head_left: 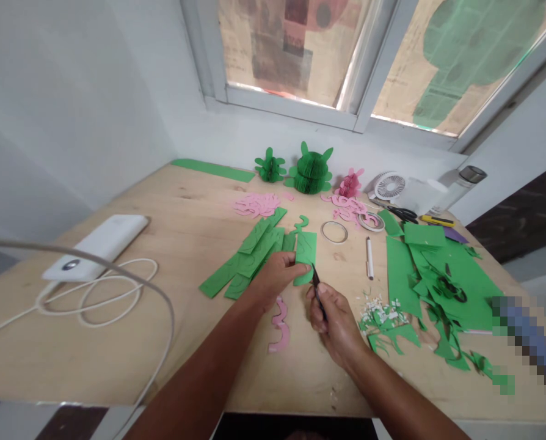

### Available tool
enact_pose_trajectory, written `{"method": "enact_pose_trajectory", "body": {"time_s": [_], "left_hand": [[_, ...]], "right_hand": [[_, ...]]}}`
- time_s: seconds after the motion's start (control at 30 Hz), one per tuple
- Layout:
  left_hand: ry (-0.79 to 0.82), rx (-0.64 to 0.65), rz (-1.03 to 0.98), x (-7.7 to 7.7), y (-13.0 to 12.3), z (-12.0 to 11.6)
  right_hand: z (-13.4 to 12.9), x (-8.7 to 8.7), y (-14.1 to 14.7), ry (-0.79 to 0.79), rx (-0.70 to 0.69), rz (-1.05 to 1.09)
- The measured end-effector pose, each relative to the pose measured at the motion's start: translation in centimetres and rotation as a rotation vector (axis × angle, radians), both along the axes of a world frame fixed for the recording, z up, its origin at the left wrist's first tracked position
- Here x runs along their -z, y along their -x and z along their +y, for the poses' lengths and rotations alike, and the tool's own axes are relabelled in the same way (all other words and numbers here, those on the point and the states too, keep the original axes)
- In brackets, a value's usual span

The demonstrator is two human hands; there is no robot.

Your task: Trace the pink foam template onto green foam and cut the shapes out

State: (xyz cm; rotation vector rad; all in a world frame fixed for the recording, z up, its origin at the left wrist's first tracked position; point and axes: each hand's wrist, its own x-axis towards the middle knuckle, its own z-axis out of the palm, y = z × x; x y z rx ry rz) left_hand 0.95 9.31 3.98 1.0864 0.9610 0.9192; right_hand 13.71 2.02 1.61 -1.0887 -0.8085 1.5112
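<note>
My left hand (280, 272) pinches a green paper piece (306, 244) with curved pencil outlines, thumb on top near its lower edge. Wrapped in the fingers of my right hand (331, 315) is a slim black tool (317, 282); its tip meets the right edge of that paper. The hand hides most of the tool, so its exact kind is unclear. Green paper strips (250, 256) with drawn curves overlap to the left of my left hand. A curvy pink paper cutout (280, 330) lies between my forearms. Just beyond the held paper is a small curved green cutout (303, 221).
Green scraps (442, 305), white bits (383, 311) and black-handled scissors (456, 290) cover the right side. A white pen (369, 258) and tape rolls (334, 232) lie nearer. Honeycomb paper figures (312, 173) line the wall. Left are a white power bank (96, 247) and looping cable (117, 279).
</note>
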Motion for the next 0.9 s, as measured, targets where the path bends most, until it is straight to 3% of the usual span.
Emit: {"method": "enact_pose_trajectory", "body": {"time_s": [0.9], "left_hand": [[-0.018,-0.014,-0.036,-0.21,0.21,0.1]], "right_hand": [[-0.01,0.11,-0.07,0.012,0.008,-0.025]]}}
